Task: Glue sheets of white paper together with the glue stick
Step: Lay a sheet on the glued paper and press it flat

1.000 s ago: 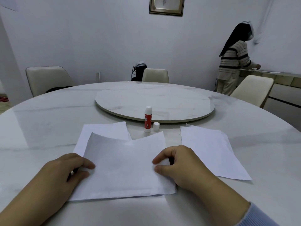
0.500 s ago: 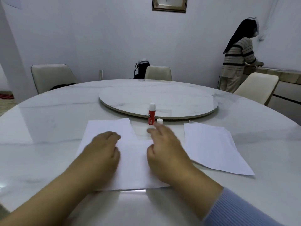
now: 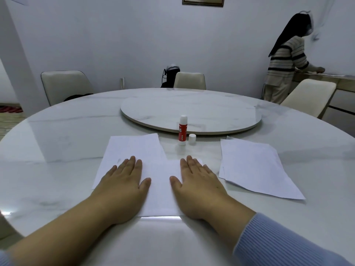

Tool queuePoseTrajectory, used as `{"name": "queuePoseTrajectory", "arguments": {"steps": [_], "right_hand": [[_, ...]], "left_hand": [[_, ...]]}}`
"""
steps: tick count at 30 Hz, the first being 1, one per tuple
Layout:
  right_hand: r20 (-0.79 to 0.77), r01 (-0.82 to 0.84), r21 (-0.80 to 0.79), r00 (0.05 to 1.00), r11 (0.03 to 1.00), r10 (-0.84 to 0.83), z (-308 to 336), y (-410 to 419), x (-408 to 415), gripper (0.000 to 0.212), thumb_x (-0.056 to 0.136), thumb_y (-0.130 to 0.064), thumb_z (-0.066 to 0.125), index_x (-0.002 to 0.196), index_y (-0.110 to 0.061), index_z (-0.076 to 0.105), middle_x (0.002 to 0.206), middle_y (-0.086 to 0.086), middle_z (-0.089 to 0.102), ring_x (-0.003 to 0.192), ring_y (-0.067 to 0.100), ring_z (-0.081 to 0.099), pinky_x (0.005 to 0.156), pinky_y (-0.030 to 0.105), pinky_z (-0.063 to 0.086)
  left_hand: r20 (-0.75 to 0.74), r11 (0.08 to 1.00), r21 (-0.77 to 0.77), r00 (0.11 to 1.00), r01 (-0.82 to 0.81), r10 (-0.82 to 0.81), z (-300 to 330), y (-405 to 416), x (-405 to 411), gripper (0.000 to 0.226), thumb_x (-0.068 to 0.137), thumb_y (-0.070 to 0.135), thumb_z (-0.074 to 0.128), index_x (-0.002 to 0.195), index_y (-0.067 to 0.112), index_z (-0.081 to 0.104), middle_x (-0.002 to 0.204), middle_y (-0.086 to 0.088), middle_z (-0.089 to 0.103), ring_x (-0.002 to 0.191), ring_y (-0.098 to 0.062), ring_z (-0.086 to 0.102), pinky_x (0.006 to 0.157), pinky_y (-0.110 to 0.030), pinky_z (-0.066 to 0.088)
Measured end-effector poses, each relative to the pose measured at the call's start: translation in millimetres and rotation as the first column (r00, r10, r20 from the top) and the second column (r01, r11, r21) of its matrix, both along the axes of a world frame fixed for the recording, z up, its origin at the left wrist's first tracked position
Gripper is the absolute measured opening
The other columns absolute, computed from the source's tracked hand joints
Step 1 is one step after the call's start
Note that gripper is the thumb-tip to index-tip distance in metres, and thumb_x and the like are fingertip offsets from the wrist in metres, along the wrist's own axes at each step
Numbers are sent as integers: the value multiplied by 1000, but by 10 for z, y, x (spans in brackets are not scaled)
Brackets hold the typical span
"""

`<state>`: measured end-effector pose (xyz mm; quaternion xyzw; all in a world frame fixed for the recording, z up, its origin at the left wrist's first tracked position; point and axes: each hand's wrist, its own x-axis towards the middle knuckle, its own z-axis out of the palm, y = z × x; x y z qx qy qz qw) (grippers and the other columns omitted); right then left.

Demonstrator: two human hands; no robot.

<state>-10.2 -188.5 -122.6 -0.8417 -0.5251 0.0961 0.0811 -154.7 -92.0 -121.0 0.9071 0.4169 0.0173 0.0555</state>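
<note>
**A:** Centre of the action: two overlapped sheets of white paper (image 3: pixel 153 169) lie flat at the near edge of the round white marble table (image 3: pixel 57 131), one sheet peeking out at the far left from under the other.

**B:** And both hands are on top. The left hand (image 3: pixel 124 181) is spread flat, fingers straight, palm down on the left part; the right hand (image 3: pixel 197 181) mirrors it on the right. Neither grips anything. This looks like pressing, to bed the glued joint down.

**A:** That's my read too. The red-and-white glue stick (image 3: pixel 182 130) stands upright just beyond the sheets, uncapped, its small white cap (image 3: pixel 192 139) just beside it on the right. Probably left open for another pass.

**B:** Handy, since a separate stack of white paper (image 3: pixel 255 167) waits to the right, apart from the pressed pair.

**A:** Farther out, the marble turntable (image 3: pixel 192 110), cream chairs (image 3: pixel 65 85), and a person in a striped top (image 3: pixel 284 66) at the far right counter.
</note>
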Motion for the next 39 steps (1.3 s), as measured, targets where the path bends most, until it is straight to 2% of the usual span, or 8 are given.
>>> {"name": "queuePoseTrajectory", "arguments": {"steps": [8,13,21,23,26,29,33,39], "right_hand": [[-3,96,14,995,995,-96,50,-99,-54,79,93,-59,18,152,-13,-7,162,4,-10,149,17,-7,118,33,-4],[3,139,188,990,972,-142,107,-121,-32,87,86,-64,39,152,-17,8,156,2,26,142,22,23,116,37,19],[-516,468,423,828,776,-219,376,-201,27,87,71,-15,80,143,-24,33,157,-6,4,117,11,51,71,13,41],[-535,501,395,807,770,-250,416,-239,50,70,70,-20,81,133,-19,49,158,-3,11,116,16,55,78,21,46],[-495,399,398,852,826,-173,474,-285,38,9,84,-21,65,92,-16,68,116,1,65,95,19,64,82,31,53],[-458,322,469,885,822,-86,641,-416,84,11,91,-19,55,86,-17,65,82,-6,68,75,12,63,64,27,48],[-525,407,660,851,632,1,1222,-655,387,15,89,-10,61,75,-13,63,57,-7,69,45,4,57,47,15,43],[-740,741,664,670,99,-59,1523,-373,1303,16,91,-16,55,106,-13,63,105,3,66,78,18,59,50,17,43]], "left_hand": [[0,993,-11,993,-119,119,-3,-38,-33,75,93,55,14,150,11,-7,160,-4,-10,147,-15,-8,120,-34,-1],[56,984,-32,983,-173,174,-23,-23,-29,83,90,60,19,150,9,-4,160,-6,-8,148,-17,-7,120,-34,-1],[141,974,-62,964,-219,226,-19,-44,-10,88,89,61,26,149,6,-6,160,-9,-9,147,-19,-9,120,-33,-1],[195,969,-102,951,-224,240,-30,-1,-26,85,90,59,26,150,7,-6,160,-7,-8,148,-18,-7,119,-32,-1],[383,952,-221,879,-212,285,-1,40,-27,66,98,42,21,149,6,4,160,-12,8,147,-24,9,119,-37,12],[539,955,-233,792,-185,285,71,13,-79,50,100,29,24,142,1,30,143,-23,40,132,-39,38,106,-45,32],[536,984,-38,827,-175,168,24,5,-82,39,95,11,31,128,3,50,136,-14,51,127,-31,46,96,-34,37],[393,990,-18,909,-142,137,73,-85,24,54,93,45,34,145,35,25,157,14,17,145,-8,12,117,-28,13]]}}
